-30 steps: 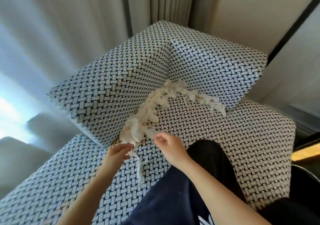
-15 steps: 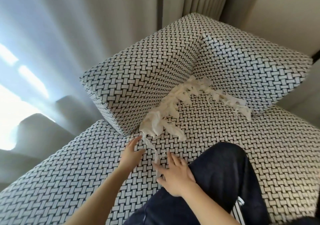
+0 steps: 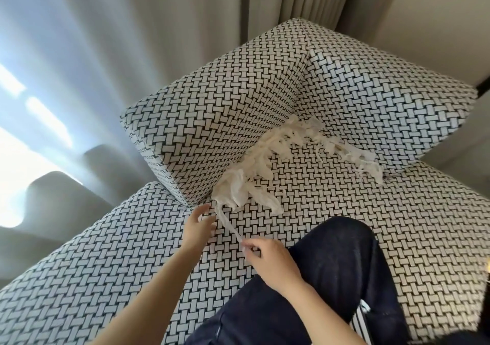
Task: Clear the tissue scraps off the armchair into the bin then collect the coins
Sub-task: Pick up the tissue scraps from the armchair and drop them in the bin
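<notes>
White tissue scraps [image 3: 254, 169] lie in a ragged line along the crease where the armchair's seat [image 3: 344, 212] meets its back cushions. A long thin tissue strip [image 3: 228, 222] trails from the pile toward me. My right hand [image 3: 267, 259] pinches the near end of that strip. My left hand [image 3: 197, 225] hovers with fingers spread just left of the strip, close to the pile's lower end, holding nothing. No coins and no bin are in view.
The armchair is covered in a black-and-white woven pattern, with two back cushions [image 3: 225, 121] meeting at a corner. My knee in dark trousers [image 3: 339, 265] rests on the seat. Grey curtains [image 3: 132, 39] hang behind, with a bright window at left.
My right hand has closed its fingers on the end of the trailing tissue strip, which it only reached for before. My left hand stays beside the pile.
</notes>
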Demonstrator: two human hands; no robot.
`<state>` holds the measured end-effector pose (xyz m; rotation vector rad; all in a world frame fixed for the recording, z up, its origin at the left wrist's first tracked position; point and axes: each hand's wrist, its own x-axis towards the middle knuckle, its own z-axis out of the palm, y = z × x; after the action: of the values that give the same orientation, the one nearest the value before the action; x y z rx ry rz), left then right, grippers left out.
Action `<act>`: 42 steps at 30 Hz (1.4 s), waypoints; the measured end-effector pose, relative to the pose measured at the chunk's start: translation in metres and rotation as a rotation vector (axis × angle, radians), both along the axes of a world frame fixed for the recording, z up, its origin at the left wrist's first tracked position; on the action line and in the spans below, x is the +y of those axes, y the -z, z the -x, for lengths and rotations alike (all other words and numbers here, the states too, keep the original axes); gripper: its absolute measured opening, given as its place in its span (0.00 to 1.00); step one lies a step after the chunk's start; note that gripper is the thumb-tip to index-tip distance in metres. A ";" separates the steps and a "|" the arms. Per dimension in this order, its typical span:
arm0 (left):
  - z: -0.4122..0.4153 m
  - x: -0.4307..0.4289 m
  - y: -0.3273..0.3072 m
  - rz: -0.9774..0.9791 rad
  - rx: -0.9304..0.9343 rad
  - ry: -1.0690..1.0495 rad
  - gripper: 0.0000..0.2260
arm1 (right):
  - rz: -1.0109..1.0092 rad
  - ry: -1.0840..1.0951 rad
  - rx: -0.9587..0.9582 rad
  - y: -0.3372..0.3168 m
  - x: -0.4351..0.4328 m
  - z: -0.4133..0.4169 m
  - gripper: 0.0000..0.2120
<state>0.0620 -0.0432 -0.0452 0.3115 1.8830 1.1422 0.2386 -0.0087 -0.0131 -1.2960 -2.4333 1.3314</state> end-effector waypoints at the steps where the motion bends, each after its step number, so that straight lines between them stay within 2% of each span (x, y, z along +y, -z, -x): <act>1: 0.000 0.000 0.001 -0.005 0.012 -0.024 0.16 | 0.070 0.083 0.081 -0.001 0.001 -0.001 0.11; 4: -0.002 0.001 0.001 -0.003 0.027 -0.063 0.15 | 0.208 0.326 0.312 -0.004 0.009 -0.006 0.05; 6: -0.005 0.004 -0.002 0.003 0.048 -0.039 0.14 | 0.329 0.481 0.429 -0.007 0.015 -0.009 0.05; 9: -0.009 0.009 -0.008 -0.008 0.163 0.117 0.14 | 0.492 0.633 0.541 -0.006 0.023 -0.013 0.06; 13: -0.017 0.023 -0.019 -0.048 0.271 0.311 0.16 | 0.789 0.808 0.795 -0.009 0.030 -0.015 0.07; 16: -0.020 0.037 -0.025 -0.056 0.330 0.421 0.17 | 0.881 0.846 0.891 -0.013 0.034 -0.018 0.07; 20: -0.023 0.056 -0.030 0.060 0.300 0.483 0.21 | 0.935 0.840 0.938 -0.016 0.035 -0.021 0.14; 23: -0.027 0.058 -0.028 0.125 0.342 0.426 0.21 | 0.941 0.809 0.971 -0.018 0.033 -0.024 0.13; 29: -0.035 0.050 -0.035 0.054 0.404 0.260 0.13 | 0.971 0.808 1.081 -0.022 0.031 -0.028 0.04; 35: -0.032 0.041 -0.049 0.004 0.514 0.249 0.10 | 1.017 0.835 1.145 -0.020 0.032 -0.034 0.03; 38: -0.032 0.040 -0.062 -0.036 0.539 0.249 0.10 | 1.002 0.815 1.139 -0.021 0.034 -0.035 0.05; 42: -0.039 0.046 -0.080 -0.099 0.549 0.270 0.12 | 0.843 0.851 1.060 -0.030 0.043 -0.049 0.12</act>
<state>0.1008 0.0025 0.0344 0.9863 2.1632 1.0299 0.2875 0.0346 0.0170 -1.0224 -0.5254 1.9846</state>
